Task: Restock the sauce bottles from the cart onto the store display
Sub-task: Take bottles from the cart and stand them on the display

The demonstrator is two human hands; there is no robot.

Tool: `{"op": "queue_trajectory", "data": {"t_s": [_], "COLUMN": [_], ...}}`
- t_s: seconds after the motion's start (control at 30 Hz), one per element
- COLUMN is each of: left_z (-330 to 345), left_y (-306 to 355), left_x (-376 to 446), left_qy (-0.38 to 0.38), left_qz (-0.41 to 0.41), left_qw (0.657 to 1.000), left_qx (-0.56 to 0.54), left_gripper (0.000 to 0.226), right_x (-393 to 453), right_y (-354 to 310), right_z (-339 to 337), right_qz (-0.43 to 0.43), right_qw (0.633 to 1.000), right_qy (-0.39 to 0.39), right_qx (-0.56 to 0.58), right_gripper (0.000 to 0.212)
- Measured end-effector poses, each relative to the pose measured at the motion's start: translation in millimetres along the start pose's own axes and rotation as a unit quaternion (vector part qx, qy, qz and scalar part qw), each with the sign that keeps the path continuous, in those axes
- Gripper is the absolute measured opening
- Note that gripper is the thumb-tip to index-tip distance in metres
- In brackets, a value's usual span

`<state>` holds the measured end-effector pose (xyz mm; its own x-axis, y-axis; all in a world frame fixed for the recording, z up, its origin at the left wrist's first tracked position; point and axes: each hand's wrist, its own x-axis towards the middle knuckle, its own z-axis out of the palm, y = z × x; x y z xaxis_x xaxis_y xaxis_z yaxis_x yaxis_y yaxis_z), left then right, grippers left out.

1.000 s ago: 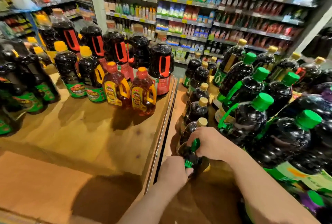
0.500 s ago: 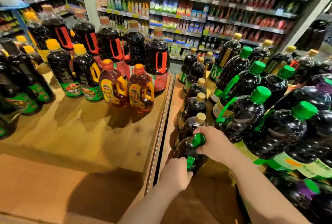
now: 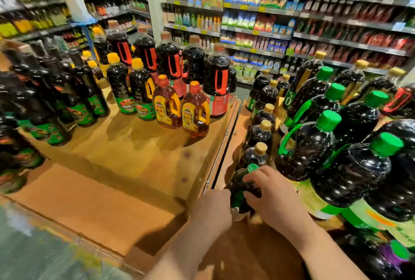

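Both hands are down on one small green-capped sauce bottle (image 3: 243, 186) at the near end of a row of gold-capped dark bottles (image 3: 258, 135) on the right-hand wooden display (image 3: 226, 160). The right hand (image 3: 272, 196) is curled over its shoulder just below the cap; the left hand (image 3: 212, 209) has its fingers against the lower body, though how tightly it grips I cannot tell from here. I take this for the placing step: the bottle looks set in line, base about on the wood but hidden by the hands. Next it wants squaring up, then both hands letting go gently, mindful of the large green-capped jugs (image 3: 312, 151) crowding just to the right.
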<state>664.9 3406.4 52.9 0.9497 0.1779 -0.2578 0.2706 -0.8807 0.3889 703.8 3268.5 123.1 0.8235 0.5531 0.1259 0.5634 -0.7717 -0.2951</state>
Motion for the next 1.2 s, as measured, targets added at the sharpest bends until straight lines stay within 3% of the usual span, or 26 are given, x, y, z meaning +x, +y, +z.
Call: {"op": "queue_trajectory", "data": {"t_s": [0.17,0.33,0.43,0.53,0.7,0.87,0.93,1.1,1.2], "left_z": [-11,-14,-9,-6,11,37,57,116,142], "left_y": [-24,-65,-95,-114,-140,-162,-165,-161,-163], "left_x": [-52,-146,-216,-288,-401,-488,-513,-538,-551], "left_qy": [0.055,0.096,0.119,0.154,0.197,0.219,0.195,0.168,0.155], "left_qz": [-0.079,-0.229,-0.341,-0.434,-0.536,-0.613,-0.643,-0.671,-0.688], "left_qw": [0.995,0.969,0.932,0.888,0.820,0.757,0.736,0.704,0.682], "left_qx": [0.012,0.020,0.008,-0.005,-0.039,-0.059,-0.076,-0.158,-0.195], "left_gripper": [0.005,0.032,0.043,0.040,0.036,0.040,0.039,0.039,0.037], "right_x": [3,-11,-41,-75,-147,-210,-234,-289,-309], "right_y": [-26,-94,-157,-214,-310,-380,-397,-414,-424], "right_z": [14,58,80,95,107,129,147,197,222], "right_qz": [-0.104,-0.263,-0.370,-0.495,-0.617,-0.672,-0.682,-0.711,-0.716], "right_qw": [0.991,0.943,0.896,0.817,0.719,0.667,0.649,0.590,0.572], "right_qy": [-0.077,-0.180,-0.212,-0.276,-0.307,-0.313,-0.329,-0.384,-0.398], "right_qx": [0.047,0.098,0.123,0.108,0.089,0.073,0.067,0.011,-0.020], "right_gripper": [0.029,0.029,0.026,0.025,0.028,0.027,0.026,0.024,0.023]}}
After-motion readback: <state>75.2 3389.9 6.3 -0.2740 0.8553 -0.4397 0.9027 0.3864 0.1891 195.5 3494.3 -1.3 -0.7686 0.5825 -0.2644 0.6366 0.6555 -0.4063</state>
